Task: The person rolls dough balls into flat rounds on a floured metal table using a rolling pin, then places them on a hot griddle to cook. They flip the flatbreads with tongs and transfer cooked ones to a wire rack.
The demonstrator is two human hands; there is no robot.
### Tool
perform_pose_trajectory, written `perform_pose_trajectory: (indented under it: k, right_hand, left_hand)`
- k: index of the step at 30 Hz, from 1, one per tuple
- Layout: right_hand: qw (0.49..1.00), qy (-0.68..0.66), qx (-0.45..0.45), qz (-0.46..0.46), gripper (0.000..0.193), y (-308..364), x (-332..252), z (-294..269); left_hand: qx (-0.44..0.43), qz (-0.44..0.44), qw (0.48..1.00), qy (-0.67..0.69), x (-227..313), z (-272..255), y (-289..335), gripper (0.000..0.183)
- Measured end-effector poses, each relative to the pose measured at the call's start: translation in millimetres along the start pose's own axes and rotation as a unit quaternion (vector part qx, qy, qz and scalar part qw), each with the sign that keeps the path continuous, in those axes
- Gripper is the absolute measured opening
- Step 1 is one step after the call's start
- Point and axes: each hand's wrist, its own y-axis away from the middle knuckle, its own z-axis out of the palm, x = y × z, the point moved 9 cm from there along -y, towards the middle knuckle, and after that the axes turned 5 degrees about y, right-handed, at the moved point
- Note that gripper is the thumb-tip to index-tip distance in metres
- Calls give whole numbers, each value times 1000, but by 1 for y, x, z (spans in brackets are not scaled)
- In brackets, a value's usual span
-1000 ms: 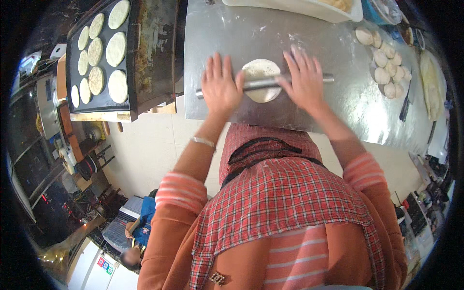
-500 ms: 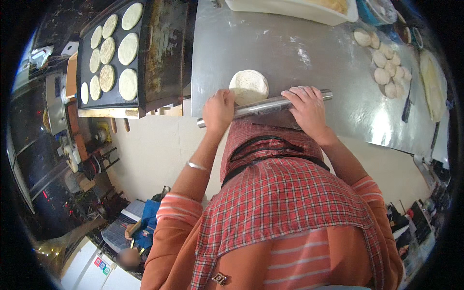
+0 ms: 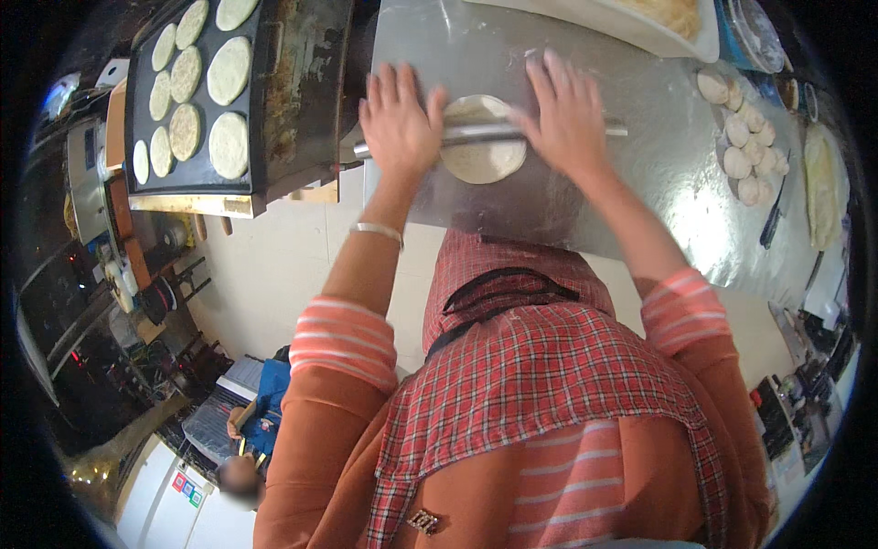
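Note:
A flat round of dough [image 3: 485, 163] lies on the metal worktop in front of me. Across its middle runs a metal rolling pin [image 3: 477, 134], so dough shows on both sides of it. My left hand [image 3: 401, 128] rests palm down on the pin left of the dough, fingers stretched forward and apart. On the other side my right hand [image 3: 567, 123], a little blurred, presses flat on the pin with its fingers extended. Neither hand wraps round the pin.
At left, a black griddle [image 3: 261, 137] carries several flatbreads [image 3: 185, 133]. Several dough balls [image 3: 752, 151], a dark-handled knife [image 3: 773, 220] and a plastic-covered pale mass [image 3: 823, 183] lie at right on the worktop [image 3: 640, 206]. A white tub [image 3: 594, 18] stands at the back. Lower left, another person [image 3: 265, 412] is visible.
Both hands have pushed the rolling pin forward, from the near edge of the dough onto its middle. My fingers have straightened from their curl around the pin. The dough looks wider.

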Motion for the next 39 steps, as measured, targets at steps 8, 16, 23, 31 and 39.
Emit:
perform_pose_trajectory:
  k: [8,16,23,31,39]
  right_hand:
    - [990,-98,-96,-36,51,117,-7,-7]
    - [984,-140,-49,-96,41,126,-15,-40]
    - [996,-85,-15,-31,39,107,-16,-20]
    - [998,-21,3,61,62,-57,9,15]
    - [993,-71,55,-79,57,75,-27,-16]
  left_hand:
    - [-53,27,993,100,52,-14,58,60]
    - [-266,-105,903,319,40,17,39,35]
    - [-93,-87,990,59,0,-30,108,50]
    - [88,-27,996,4,-23,-5,-39,58]
    - [-16,40,998,39,24,-9,65,65]
